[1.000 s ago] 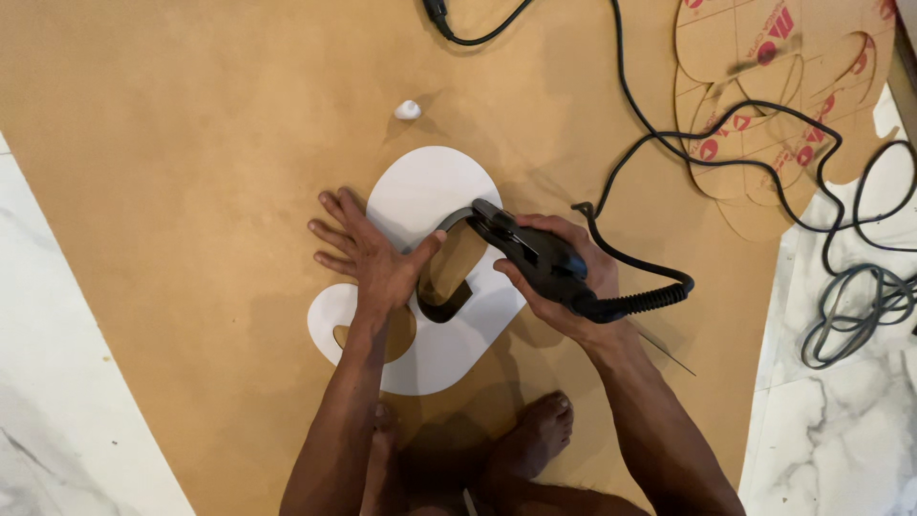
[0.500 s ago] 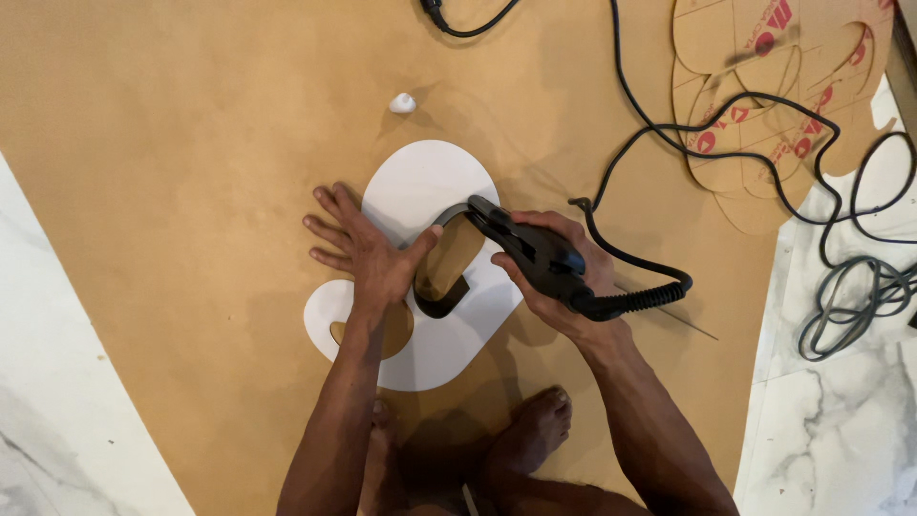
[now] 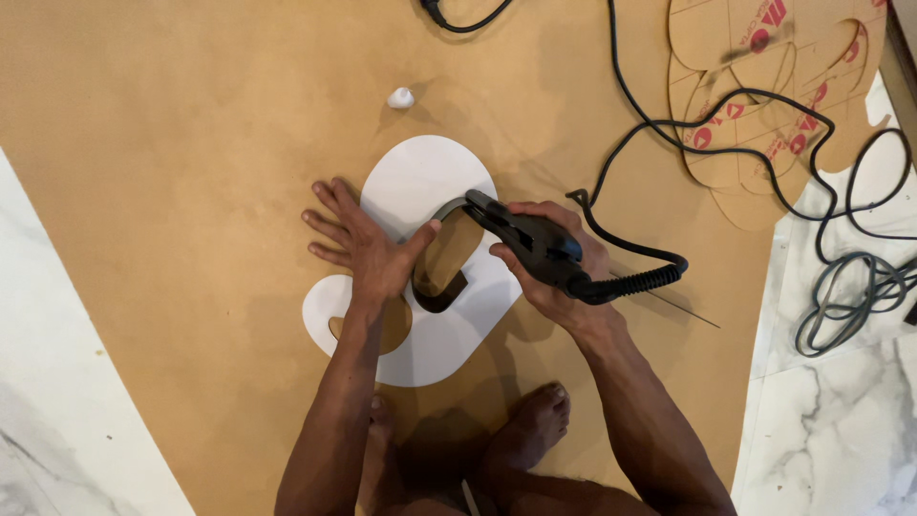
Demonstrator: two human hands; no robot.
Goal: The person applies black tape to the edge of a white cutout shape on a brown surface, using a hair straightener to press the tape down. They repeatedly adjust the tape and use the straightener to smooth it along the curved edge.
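A large brown fibreboard sheet (image 3: 191, 143) covered the white marble floor (image 3: 841, 420). On it lay a flat white cut-out panel (image 3: 420, 182), pressed down by the left hand (image 3: 368, 248) with fingers spread flat. The right hand (image 3: 559, 277) gripped a black corded power tool (image 3: 530, 244) over the panel's opening. Its black cable (image 3: 726, 105) trailed across stacked brown cut-outs (image 3: 755, 86).
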